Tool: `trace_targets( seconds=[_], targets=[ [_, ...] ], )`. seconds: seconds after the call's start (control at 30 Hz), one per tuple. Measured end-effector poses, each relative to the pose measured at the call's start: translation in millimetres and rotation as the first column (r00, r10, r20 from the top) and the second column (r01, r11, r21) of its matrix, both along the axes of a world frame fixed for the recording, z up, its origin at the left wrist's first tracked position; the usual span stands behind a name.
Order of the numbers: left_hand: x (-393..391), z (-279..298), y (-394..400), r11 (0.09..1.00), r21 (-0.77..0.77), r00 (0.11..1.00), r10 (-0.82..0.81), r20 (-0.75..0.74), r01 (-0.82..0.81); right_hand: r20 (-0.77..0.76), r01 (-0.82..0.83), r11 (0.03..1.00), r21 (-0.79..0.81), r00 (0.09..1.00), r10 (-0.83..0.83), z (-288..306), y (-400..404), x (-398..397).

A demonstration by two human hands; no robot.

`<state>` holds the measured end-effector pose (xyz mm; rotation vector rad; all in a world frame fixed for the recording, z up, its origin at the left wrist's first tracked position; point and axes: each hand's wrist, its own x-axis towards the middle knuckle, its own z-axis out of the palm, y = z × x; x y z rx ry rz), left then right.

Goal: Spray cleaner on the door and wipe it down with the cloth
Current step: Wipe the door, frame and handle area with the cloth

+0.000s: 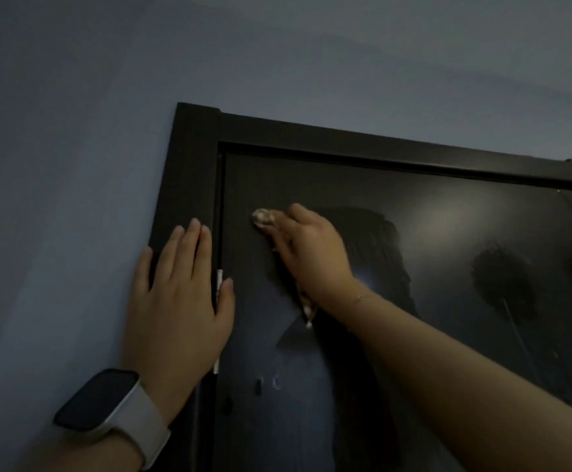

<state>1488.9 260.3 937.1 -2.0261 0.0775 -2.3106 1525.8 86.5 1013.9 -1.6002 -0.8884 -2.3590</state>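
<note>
A dark, glossy door [397, 233] fills the right side of the head view, its smooth face catching a soft glare and showing duller, matte smears and thin drip lines where liquid sits on it. Near the door's upper left corner, the right hand [308, 253] grips a pale, crumpled cloth [263, 218] and presses it against the panel, a bunched end showing past the fingertips and a scrap hanging below the wrist. A thin bracelet circles that wrist. The left hand [179, 301] lies flat with straight fingers, holding nothing, spread across the dark, square-edged door frame [189, 172] and the seam beside it, thumb resting on the door. A light metal hinge [219, 279] shows between thumb and fingers. On the left wrist sits a smartwatch [99, 400] with a black rectangular face and a pale band. Around the frame runs a plain, matte bluish-grey wall [73, 131]
</note>
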Motion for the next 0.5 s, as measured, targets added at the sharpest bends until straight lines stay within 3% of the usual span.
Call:
trace_targets(
  seconds=[0.1, 0.23, 0.3, 0.5],
  targets=[
    [1, 1, 0, 1.000, 0.002, 1.000, 0.004, 0.003, -0.004, 0.005, 0.013, 0.989, 0.146, 1.000, -0.013, 10, -56, 5],
    [4, -1, -2, 1.000, -0.014, 1.000, -0.012, 0.011, 0.012, -0.180, 0.124, 0.896, 0.426, 0.982, -0.051, 24, -121, 18],
    [4, 0, -3, 1.000, -0.017, 1.000, -0.008, 0.012, 0.008, -0.187, 0.109, 0.863, 0.493, 0.982, -0.017, 30, -117, 18],
    [1, -1, -2, 0.999, -0.004, 0.999, 0.034, -0.003, -0.034, 0.003, 0.007, 0.976, 0.218, 1.000, -0.008, 42, 14, 1]
  ],
)
